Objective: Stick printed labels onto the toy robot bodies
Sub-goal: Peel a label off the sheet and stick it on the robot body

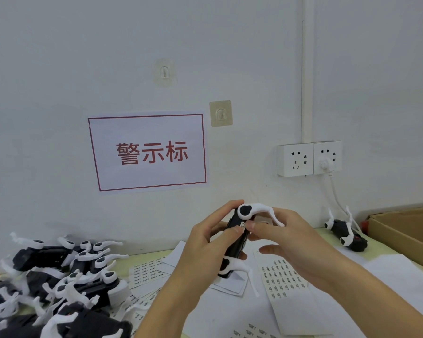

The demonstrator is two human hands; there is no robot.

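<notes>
Left hand [205,242] gripping toy robot body [235,242] upright for access; right hand [286,240] pinching, apparently pressing, small label [242,225] onto it.

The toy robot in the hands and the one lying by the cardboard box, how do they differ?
The held robot is off the table, gripped upright by the left hand, while the right hand pinches a small label at its side; the far robot lies on its side on the table, untouched. The held robot looks larger, being nearer the camera. No label can be made out on the far robot. Both have black bodies with white limbs.
</notes>
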